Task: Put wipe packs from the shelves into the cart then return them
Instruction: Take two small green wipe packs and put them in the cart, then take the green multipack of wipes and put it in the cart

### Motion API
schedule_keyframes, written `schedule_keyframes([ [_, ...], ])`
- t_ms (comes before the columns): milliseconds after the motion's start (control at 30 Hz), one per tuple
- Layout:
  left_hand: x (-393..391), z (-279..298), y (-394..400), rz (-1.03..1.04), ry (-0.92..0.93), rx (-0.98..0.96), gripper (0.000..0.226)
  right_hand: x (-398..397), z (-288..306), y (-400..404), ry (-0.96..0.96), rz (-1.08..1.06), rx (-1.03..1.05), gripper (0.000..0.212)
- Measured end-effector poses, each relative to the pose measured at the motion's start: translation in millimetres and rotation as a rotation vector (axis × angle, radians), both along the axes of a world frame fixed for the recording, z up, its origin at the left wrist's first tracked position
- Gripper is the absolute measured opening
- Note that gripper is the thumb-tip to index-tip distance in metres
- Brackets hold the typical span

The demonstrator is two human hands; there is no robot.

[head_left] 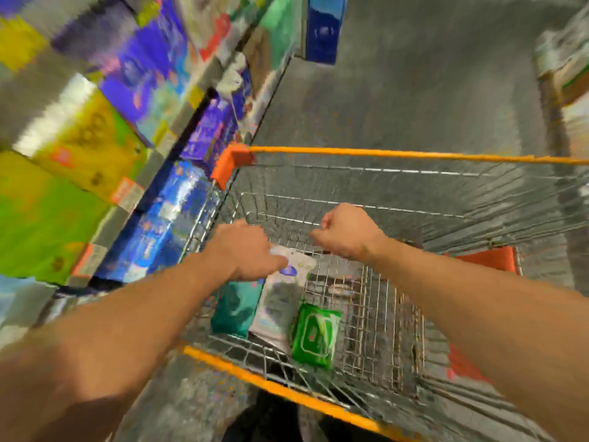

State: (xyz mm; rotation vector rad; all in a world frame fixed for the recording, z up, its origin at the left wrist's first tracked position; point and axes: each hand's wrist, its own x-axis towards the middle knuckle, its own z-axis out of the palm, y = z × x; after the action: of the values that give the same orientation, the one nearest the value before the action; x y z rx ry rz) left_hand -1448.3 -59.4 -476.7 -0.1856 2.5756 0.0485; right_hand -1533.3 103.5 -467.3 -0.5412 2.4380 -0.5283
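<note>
while both arms reach over the wire cart (398, 153), the left hand (245, 250) is curled down around the top edge of a white wipe pack (280, 301) that stands against the near-left corner of the basket. the picture is smeared with motion, so i can't say for sure whether that pack is being set down or lifted out. the right hand (345, 231) hangs just above the basket with its fingers curled in, and nothing shows in it, though its underside is hidden from view.

three packs sit in the cart: a teal pack (234, 309) on the left, the white one touching it, and a green pack (315, 334) leaning just to the right of those. the shelves (134, 129) with their bright boxes run along the left side, close by the cart.

my guess is the loading step is done or nearly so, and the return is starting. the next move would call for a firm hold on the white pack, a lift clear of the orange rim, and a swing leftwards to a gap on the shelf.
</note>
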Motion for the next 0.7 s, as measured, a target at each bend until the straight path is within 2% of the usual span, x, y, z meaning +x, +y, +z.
schedule_keyframes([
  [133,23.1,62.6,-9.5,0.184,0.183,-0.072,0.063,6.2,74.4,-25.5,0.127,0.185,-0.060,0.041],
  [300,69.9,139.7,-18.7,0.498,0.372,-0.011,0.066,36.6,156.3,-44.8,0.225,0.329,-0.198,0.038],
  [400,107.9,190.8,-27.0,0.626,0.471,-0.016,0.059,59.4,195.8,-63.3,0.216,0.390,-0.314,0.022],
  [433,122.9,210.0,-28.1,0.648,0.488,-0.037,0.055,68.9,210.9,-69.5,0.202,0.401,-0.355,0.019],
  [600,209.8,300.9,-34.4,0.698,0.524,-0.226,0.040,129.2,291.9,-98.8,0.225,0.563,-0.538,0.037],
  [700,267.6,347.2,-40.9,0.779,0.524,-0.343,0.037,170.5,332.9,-116.9,0.210,0.648,-0.603,0.029],
])
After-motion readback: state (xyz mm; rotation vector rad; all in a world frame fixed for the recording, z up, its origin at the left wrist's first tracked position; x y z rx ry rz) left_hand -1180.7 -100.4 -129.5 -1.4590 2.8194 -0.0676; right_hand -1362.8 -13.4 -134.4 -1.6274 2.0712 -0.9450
